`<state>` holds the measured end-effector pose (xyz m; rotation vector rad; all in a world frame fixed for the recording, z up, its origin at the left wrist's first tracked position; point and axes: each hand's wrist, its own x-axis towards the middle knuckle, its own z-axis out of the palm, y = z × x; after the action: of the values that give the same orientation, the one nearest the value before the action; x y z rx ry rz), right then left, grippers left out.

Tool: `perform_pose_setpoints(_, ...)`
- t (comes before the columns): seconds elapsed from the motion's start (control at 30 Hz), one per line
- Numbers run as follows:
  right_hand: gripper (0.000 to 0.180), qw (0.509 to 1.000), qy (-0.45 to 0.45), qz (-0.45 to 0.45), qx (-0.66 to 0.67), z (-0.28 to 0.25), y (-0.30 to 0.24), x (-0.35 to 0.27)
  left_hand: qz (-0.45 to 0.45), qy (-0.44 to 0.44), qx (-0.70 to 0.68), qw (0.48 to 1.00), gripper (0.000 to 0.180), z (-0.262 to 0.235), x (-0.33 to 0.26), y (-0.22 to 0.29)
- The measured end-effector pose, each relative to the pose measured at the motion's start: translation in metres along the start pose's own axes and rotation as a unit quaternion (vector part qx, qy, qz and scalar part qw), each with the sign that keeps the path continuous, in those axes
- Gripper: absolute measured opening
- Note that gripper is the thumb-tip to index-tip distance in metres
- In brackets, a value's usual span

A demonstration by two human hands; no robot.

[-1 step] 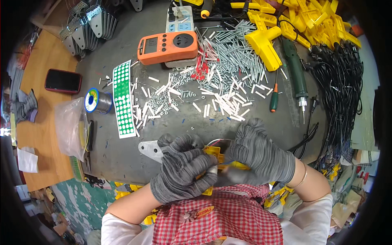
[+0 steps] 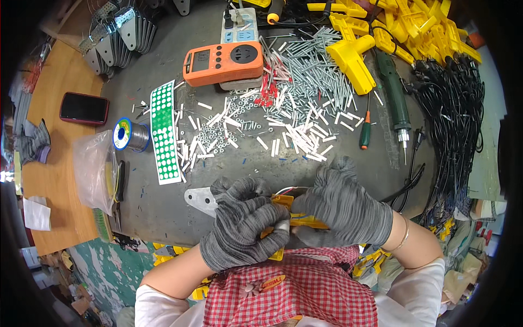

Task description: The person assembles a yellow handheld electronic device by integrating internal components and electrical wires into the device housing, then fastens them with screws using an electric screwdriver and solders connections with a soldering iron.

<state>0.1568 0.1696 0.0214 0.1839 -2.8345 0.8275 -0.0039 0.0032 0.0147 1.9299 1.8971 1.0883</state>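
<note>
My left hand (image 2: 245,229), in a grey striped knit glove, is closed around a yellow plastic housing (image 2: 283,200) near the table's front edge. A flat metal plate with holes (image 2: 199,199) sticks out to the left from under that hand. White and red wires (image 2: 291,189) loop above the housing. My right hand (image 2: 346,210), gloved alike, is closed with its fingertips at the housing's right part. A short blue wire shows by those fingertips; what they pinch is hidden by the glove.
Beyond my hands lie white sleeves (image 2: 305,139), nuts (image 2: 215,136) and a pile of screws (image 2: 321,65). An orange meter (image 2: 223,64) stands behind. To the right are a screwdriver (image 2: 366,131), a green power screwdriver (image 2: 395,92) and black cables (image 2: 449,120); left, a solder spool (image 2: 131,135).
My right hand has shifted slightly left, its fingertips nearer the left hand. The left hand and the metal plate stay practically in place.
</note>
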Motion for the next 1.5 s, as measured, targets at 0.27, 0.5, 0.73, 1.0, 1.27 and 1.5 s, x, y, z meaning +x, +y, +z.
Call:
perform_pose_setpoints(0.27, 0.019, 0.971, -0.015, 0.11, 0.213, 0.013, 0.007, 0.002, 0.155, 0.001, 0.25, 0.956, 0.024, 0.0, -0.019, 0.005)
perform_pose_setpoints(0.5, 0.022, 0.998, 0.033, 0.025, -0.042, -0.036, -0.008, 0.012, -0.001, 0.015, 0.052, 0.999, 0.023, -0.029, 0.0, 0.008)
perform_pose_setpoints(0.73, 0.038, 0.991, 0.064, 0.015, 0.114, -0.024, -0.024, 0.053, -0.049, 0.013, -0.033, 0.998, 0.021, -0.043, -0.013, -0.003)
perform_pose_setpoints(1.0, 0.021, 0.88, -0.033, -0.008, 0.474, -0.021, -0.012, 0.045, 0.055, -0.013, 0.082, 0.995, 0.02, -0.041, -0.015, -0.005)
perform_pose_setpoints(1.27, 0.032, 0.976, -0.016, 0.016, 0.218, -0.036, -0.019, 0.05, 0.021, 0.013, 0.1, 0.995, 0.01, -0.042, -0.016, -0.001)
perform_pose_setpoints(1.5, 0.025, 0.987, -0.051, -0.15, 0.027, -0.017, -0.022, 0.029, 0.05, 0.049, 0.2, 0.977, 0.018, -0.042, -0.017, -0.003)
